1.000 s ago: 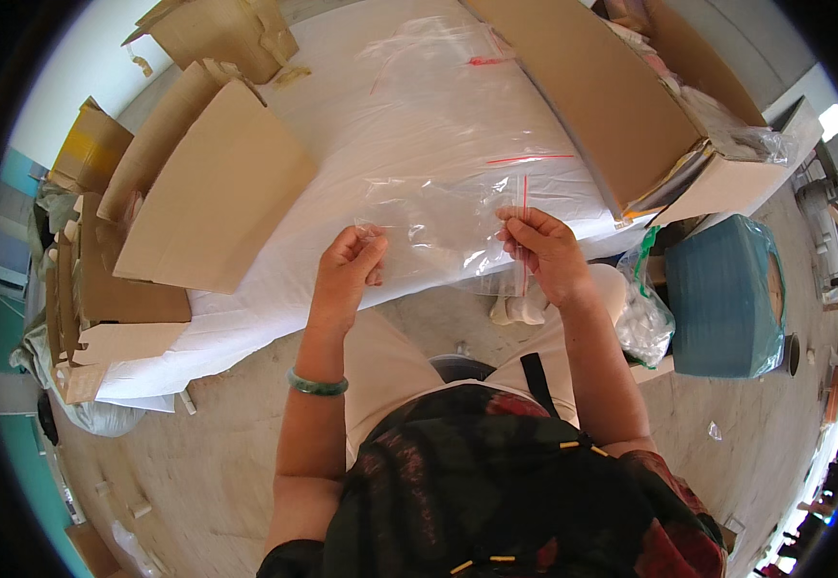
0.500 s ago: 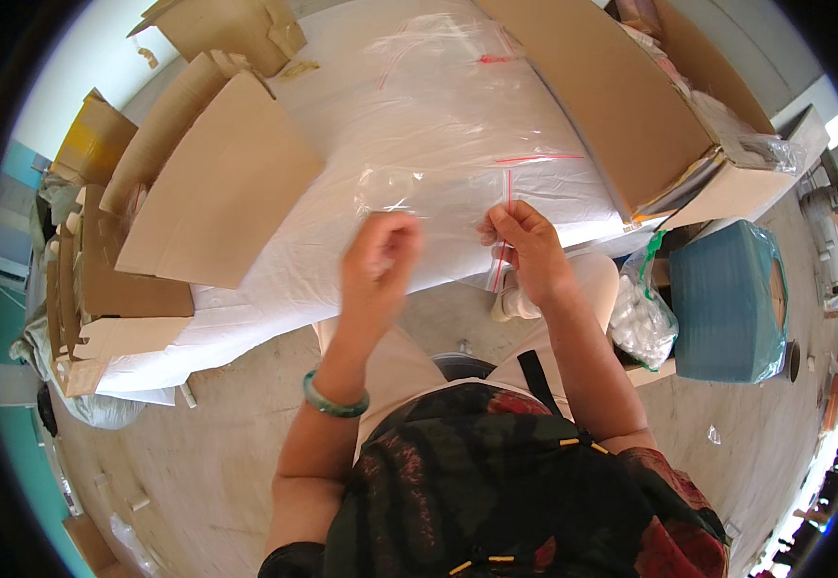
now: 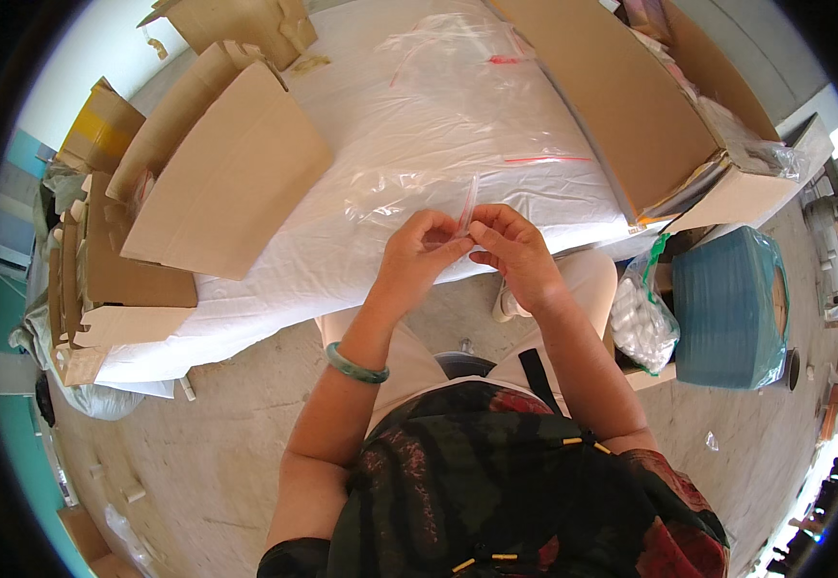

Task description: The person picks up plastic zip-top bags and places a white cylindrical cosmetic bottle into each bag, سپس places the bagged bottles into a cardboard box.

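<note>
Both hands meet over the near edge of a white-covered table [image 3: 274,265]. My left hand [image 3: 413,258], with a green bangle [image 3: 356,366] on its wrist, has thumb and fingers closed on the red-striped edge of a clear zip bag [image 3: 390,196]. Close beside it, my right hand [image 3: 518,258] pinches the same edge of the bag. The bag's body spreads leftward over the cloth, and the fingers cover part of its seal. Farther back lie more clear zip bags [image 3: 448,63] with red strips.
A long cardboard box [image 3: 621,106] stands on the right, filled with packaged items. Cardboard boxes [image 3: 231,164] crowd the left side. Beside my right knee are a bag of white pieces [image 3: 645,318] and a blue-wrapped bundle [image 3: 730,308] on the floor.
My left hand has come in to the right and closed on the bag's striped edge. My right hand has shifted slightly left, bringing that edge with it.
</note>
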Available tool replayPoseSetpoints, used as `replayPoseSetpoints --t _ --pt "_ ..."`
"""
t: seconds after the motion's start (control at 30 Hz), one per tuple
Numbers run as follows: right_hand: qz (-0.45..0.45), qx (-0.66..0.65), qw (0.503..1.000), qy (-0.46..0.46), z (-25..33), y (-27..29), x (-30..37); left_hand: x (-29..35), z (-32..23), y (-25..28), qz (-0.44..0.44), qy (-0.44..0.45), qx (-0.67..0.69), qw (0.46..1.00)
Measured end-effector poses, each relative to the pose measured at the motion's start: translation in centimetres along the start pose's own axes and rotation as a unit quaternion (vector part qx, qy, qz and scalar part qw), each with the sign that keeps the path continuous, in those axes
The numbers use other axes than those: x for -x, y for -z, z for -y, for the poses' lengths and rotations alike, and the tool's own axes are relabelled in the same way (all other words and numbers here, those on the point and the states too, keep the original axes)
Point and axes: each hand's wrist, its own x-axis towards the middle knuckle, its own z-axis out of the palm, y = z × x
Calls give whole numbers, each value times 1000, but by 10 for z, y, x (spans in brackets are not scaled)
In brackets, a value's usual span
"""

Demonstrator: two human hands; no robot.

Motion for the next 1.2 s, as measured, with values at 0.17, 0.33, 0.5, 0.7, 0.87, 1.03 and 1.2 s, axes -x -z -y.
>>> replayPoseSetpoints --t 0.17,0.33,0.5,0.7,0.87,1.03,1.2 --pt "-19 43 999 10 1 -3 -1 -1 13 4 4 -31 4 1000" --pt "-33 76 996 27 -3 -3 -6 1 4 4 -4 -37 -44 998" --pt "-26 83 995 40 -5 -1 -7 1 4 5 -53 -6 -2 999" --pt "-16 64 998 20 -2 -4 -5 3 1 4 -61 -26 -30 997" --pt "-9 70 997 16 -3 -10 -2 6 0 -1 -62 -53 -95 992" --pt "-10 78 997 20 -5 -9 -2 8 2 1 -51 -45 -81 994" --pt "-23 62 998 22 -3 -10 -1 9 -1 2 -54 27 91 994"
